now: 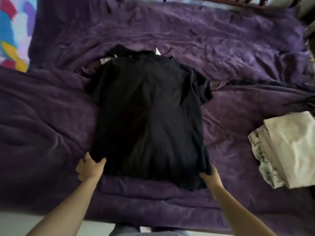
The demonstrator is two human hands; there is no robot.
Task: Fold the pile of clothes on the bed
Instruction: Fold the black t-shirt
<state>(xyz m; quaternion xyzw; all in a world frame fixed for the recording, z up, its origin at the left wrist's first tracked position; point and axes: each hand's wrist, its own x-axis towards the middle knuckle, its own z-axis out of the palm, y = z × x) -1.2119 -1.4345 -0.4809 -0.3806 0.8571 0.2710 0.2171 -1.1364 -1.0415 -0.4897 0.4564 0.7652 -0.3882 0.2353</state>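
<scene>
Purple plush blanket covers the whole bed, rumpled into ridges, and on it lies everything there is to see. A black shirt is spread flat in the middle, collar toward the far side and hem toward the person standing at the near edge. The left hand grips the hem's left corner, thumb on top of the cloth and fingers curled round the edge. The right hand pinches the right corner, thumb and fingers closed on a bunch of fabric. Both forearms reach in over the near edge of the mattress, with pale floor showing just below it. Open blanket lies on either side of the shirt and beyond it toward a dark wooden rail at the far side. Under the collar end, another dark garment with white print pokes out, touching the shirt. Well apart on the right sits a stack of folded pale clothes, close to that edge of the bed. At the far left corner a brightly coloured cloth borders the blanket. The shirt's right sleeve lies creased and partly turned in.
</scene>
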